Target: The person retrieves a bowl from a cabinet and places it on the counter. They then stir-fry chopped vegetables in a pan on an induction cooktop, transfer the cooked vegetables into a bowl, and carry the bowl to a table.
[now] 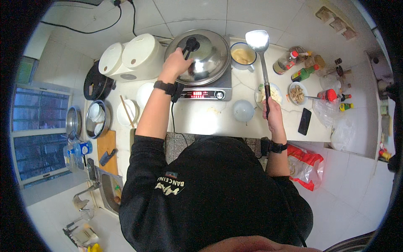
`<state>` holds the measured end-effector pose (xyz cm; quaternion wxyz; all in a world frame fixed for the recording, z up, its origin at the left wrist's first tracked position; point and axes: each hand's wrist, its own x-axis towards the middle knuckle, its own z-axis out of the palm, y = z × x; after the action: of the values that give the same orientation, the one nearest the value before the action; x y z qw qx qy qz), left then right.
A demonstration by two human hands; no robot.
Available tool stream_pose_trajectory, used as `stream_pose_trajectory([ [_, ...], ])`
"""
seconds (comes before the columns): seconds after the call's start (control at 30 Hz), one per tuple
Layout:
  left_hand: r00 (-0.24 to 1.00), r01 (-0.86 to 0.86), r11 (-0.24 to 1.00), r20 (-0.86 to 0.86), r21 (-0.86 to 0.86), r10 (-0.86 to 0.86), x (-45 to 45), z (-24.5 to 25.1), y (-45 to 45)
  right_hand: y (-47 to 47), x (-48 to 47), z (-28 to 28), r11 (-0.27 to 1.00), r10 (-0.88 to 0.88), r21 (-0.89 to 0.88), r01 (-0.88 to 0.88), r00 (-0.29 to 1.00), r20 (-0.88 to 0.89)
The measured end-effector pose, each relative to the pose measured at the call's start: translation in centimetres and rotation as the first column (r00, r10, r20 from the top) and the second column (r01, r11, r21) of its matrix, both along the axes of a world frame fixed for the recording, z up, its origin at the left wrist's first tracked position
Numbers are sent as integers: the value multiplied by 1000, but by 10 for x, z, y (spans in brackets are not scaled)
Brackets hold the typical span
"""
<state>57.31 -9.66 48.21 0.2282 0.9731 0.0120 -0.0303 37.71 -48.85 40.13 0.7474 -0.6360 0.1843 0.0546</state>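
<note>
My left hand (177, 63) is on the black handle (190, 47) of a domed steel pan lid (212, 50). The lid sits over a pan on an induction cooker (204, 94) with a lit red display; the pan's contents are hidden. In my right hand (274, 115) is a long-handled metal wok spatula (258, 42), its blade raised towards the wall. An enamel mug (251, 65) of yellowish, fat-like contents stands beside the cooker. Beneath the spatula handle, a plate (257, 98) holds pale cut pieces, partly hidden by my right hand.
A bowl of brownish pieces (297, 93), a phone (304, 121) and sauce bottles (285, 63) are at the right. A translucent round bowl (243, 111) lies near the front edge. Leftward are a white two-lidded container (141, 53), chopsticks (126, 110) on a bowl, and a cleaver (108, 157) on a cutting board (107, 141).
</note>
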Motion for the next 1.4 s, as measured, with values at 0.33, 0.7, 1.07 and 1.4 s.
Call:
stream_pose_trajectory([
  [0.33, 1000, 14, 1000, 15, -19, -14, -2, 2, -3, 3, 2, 4, 1000, -5, 13, 6, 999, -51],
  [0.7, 998, 9, 999, 57, -44, -6, -2, -6, -3, 2, 7, 6, 999, 0, -45, -2, 999, -45],
  [1.07, 949, -67, 855, 231, -515, 213, -85, 67, 75, -18, 24, -2, 999, 54, -2, -54, 999, -3],
  [1.4, 468, -617, 562, 316, -551, 825, -363, 128, 237, -4, 71, -21, 967, 247, -50, -250, 967, -65],
])
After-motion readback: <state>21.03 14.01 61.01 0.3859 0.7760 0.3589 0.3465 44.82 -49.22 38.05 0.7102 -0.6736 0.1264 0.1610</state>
